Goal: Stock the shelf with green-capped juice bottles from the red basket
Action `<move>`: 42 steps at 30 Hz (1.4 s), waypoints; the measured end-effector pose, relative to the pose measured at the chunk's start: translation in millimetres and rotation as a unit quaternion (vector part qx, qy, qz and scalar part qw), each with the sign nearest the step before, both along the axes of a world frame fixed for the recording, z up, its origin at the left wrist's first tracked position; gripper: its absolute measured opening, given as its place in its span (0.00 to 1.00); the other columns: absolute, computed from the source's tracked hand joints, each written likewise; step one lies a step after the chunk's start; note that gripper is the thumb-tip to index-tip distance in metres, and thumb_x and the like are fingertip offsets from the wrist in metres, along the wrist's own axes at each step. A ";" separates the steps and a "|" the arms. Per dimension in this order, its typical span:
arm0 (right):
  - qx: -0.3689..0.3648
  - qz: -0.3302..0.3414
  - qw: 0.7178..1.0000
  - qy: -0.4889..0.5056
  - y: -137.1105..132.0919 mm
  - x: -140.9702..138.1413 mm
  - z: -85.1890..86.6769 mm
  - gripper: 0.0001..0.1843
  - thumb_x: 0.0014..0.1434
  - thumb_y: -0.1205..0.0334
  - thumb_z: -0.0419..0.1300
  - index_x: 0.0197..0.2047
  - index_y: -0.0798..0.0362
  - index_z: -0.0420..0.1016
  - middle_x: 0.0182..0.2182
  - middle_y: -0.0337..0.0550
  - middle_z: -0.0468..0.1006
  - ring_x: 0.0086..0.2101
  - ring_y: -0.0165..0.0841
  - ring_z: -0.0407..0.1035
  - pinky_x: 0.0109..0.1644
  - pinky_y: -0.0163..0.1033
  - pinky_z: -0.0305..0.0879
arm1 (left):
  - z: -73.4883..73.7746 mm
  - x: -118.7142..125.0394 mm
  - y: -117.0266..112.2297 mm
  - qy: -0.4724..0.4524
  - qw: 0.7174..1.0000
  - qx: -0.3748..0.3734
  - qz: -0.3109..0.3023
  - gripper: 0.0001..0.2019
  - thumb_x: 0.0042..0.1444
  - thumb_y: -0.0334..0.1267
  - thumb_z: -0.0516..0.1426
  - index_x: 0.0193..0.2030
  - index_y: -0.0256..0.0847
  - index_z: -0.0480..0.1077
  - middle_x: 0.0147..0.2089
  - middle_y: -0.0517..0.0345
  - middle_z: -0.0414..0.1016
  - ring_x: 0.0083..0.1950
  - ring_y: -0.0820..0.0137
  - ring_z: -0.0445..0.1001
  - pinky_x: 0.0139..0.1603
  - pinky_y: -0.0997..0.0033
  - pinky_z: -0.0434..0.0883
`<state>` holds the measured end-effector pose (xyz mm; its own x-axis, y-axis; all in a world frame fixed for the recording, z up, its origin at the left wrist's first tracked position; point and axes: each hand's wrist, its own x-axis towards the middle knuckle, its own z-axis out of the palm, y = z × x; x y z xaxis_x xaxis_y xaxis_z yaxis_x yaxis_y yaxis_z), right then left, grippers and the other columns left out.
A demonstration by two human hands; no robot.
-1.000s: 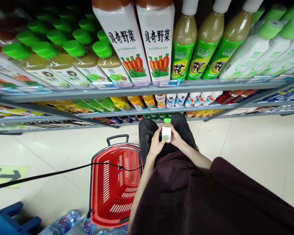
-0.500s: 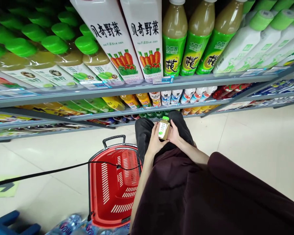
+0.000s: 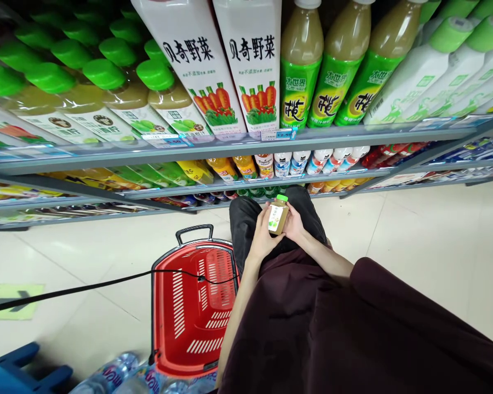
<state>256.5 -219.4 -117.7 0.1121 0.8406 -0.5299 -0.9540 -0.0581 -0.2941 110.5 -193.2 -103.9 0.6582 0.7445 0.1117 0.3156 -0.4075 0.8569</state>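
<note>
A small juice bottle [image 3: 278, 215] with a green cap and a white label is held low in front of my body, tilted a little to the right. My left hand [image 3: 262, 239] wraps its fingers around the bottle's left side. My right hand [image 3: 296, 225] cups it from the right. Both hands are closed on the bottle, above my dark trousers. A red shopping basket [image 3: 194, 306] with a black handle stands on the floor just left of my legs.
Grey store shelves [image 3: 230, 146] packed with green-capped juice bottles and tall white cartons rise right in front. Lower shelves hold smaller drinks. Water bottles [image 3: 119, 375] and a blue stool [image 3: 20, 372] lie at the bottom left. A black cord crosses the tiled floor.
The bottle has been turned in my hands: upright with its label facing me before, now tilted to the right. The view shifted slightly.
</note>
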 end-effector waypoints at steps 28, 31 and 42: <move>0.029 -0.054 0.998 -0.011 1.5 13.9 4.6 0.12 0.68 0.49 0.57 0.48 0.45 0.76 0.43 0.38 0.84 0.43 0.36 0.78 0.52 0.44 0.75 | 6.6 6.4 -4.4 0.004 0.992 -0.113 0.056 0.33 0.57 0.53 0.65 0.64 0.41 0.64 0.62 0.42 0.66 0.60 0.55 0.74 0.36 0.67 0.83; 0.034 -0.061 0.998 -0.010 1.0 13.3 3.5 0.12 0.67 0.50 0.60 0.50 0.44 0.76 0.43 0.37 0.85 0.44 0.37 0.79 0.53 0.46 0.76 | 7.1 4.7 -3.7 0.016 0.989 -0.126 0.070 0.32 0.60 0.54 0.62 0.65 0.40 0.62 0.61 0.42 0.70 0.55 0.58 0.78 0.39 0.65 0.82; 0.067 -0.053 0.996 -0.014 -1.7 10.4 -2.1 0.11 0.66 0.51 0.59 0.47 0.43 0.78 0.50 0.41 0.85 0.48 0.41 0.78 0.54 0.54 0.75 | 11.8 1.9 0.7 0.025 0.963 -0.261 0.057 0.32 0.70 0.63 0.43 0.65 0.39 0.63 0.25 0.61 0.73 0.25 0.68 0.74 0.31 0.70 0.72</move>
